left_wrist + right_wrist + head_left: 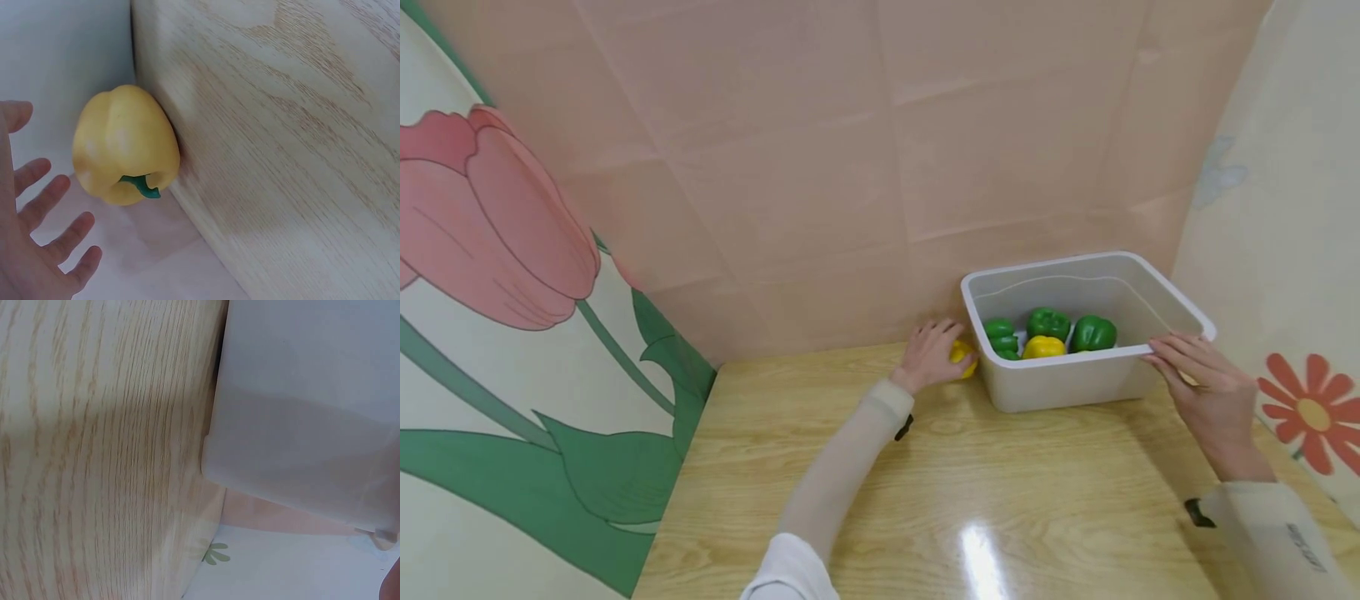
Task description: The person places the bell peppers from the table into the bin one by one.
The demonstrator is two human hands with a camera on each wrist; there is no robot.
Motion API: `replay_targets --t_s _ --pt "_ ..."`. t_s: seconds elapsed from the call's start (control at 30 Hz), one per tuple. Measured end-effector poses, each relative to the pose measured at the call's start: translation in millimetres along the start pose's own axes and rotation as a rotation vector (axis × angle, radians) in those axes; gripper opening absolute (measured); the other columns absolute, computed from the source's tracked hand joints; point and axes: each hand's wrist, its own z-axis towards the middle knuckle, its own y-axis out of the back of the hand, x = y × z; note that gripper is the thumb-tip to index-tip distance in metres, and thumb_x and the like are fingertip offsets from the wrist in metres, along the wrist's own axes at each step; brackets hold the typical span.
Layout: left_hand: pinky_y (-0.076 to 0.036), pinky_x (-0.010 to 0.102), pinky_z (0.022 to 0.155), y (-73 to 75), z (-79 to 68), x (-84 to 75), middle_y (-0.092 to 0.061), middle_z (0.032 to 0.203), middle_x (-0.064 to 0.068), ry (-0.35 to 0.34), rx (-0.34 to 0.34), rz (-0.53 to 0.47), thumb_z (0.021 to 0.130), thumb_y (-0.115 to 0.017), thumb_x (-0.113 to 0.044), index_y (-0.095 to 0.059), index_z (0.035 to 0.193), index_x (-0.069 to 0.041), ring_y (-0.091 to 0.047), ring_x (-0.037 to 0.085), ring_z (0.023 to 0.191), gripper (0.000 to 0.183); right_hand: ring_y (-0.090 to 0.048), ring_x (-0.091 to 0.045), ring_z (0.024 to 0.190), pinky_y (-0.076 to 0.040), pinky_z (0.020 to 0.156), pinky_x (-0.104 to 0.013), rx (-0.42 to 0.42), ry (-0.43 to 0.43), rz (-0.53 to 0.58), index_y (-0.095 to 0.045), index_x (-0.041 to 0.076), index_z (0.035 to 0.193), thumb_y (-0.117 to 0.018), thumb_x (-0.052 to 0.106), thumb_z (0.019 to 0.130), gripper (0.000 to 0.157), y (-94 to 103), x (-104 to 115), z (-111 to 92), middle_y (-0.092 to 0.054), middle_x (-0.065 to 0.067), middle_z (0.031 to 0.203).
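Note:
A yellow bell pepper (pixel 964 360) with a green stem lies on the table beside the left wall of a white plastic bin (pixel 1067 387). My left hand (pixel 931 357) is right at this pepper, partly covering it in the head view. In the left wrist view, the fingers are spread and a gap shows between them and the yellow pepper (pixel 128 147). At the bin's front right corner, my right hand (pixel 1213 396) grips the rim, fingers over the top and thumb lower outside. Inside the bin lie several green bell peppers (pixel 1093 333) and a yellow one (pixel 1043 347).
Behind the bin rises a pink cloth backdrop (pixel 790 183). A panel with a printed tulip (pixel 527 225) stands on the left, and one with a red flower (pixel 1311 412) on the right. The wooden tabletop (pixel 865 500) extends in front of the bin.

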Motion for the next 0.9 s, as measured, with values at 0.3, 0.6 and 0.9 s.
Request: replay_targets --t_s 0.3,0.6,0.9 --pt "-0.048 0.045 0.11 -4.9 0.7 -2.2 -0.059 0.153 -0.001 0.0 0.034 0.025 0.1 -0.057 -0.06 -0.059 0.151 -0.021 -0.059 0.025 0.133 0.064 -0.071 -0.005 0.123 -0.048 0.117 -0.039 0.002 0.007 0.002 -0.085 0.004 0.105 -0.087 0.021 0.09 0.023 -0.3 -3 -1 -0.08 -0.018 0.11" --pt "-0.045 0.044 0.113 -9.5 -0.9 -3.1 -0.058 0.154 0.001 0.016 0.033 0.012 0.099 -0.059 -0.059 -0.06 0.149 -0.02 -0.056 0.026 0.138 0.063 -0.071 -0.007 0.122 -0.047 0.117 -0.037 0.002 0.02 0.0 -0.085 0.003 0.104 -0.085 0.028 0.092 0.028 -0.5 -3 -1 -0.08 -0.023 0.105" --pt "-0.042 0.045 0.118 -16.0 1.7 -5.3 -0.055 0.158 0.001 0.0 0.06 0.052 0.099 -0.057 -0.061 -0.06 0.149 -0.018 -0.052 0.027 0.142 0.066 -0.072 -0.009 0.122 -0.047 0.117 -0.036 0.008 0.025 -0.012 -0.085 0.003 0.105 -0.085 0.025 0.092 0.026 -0.3 -3 -1 -0.079 -0.024 0.104"
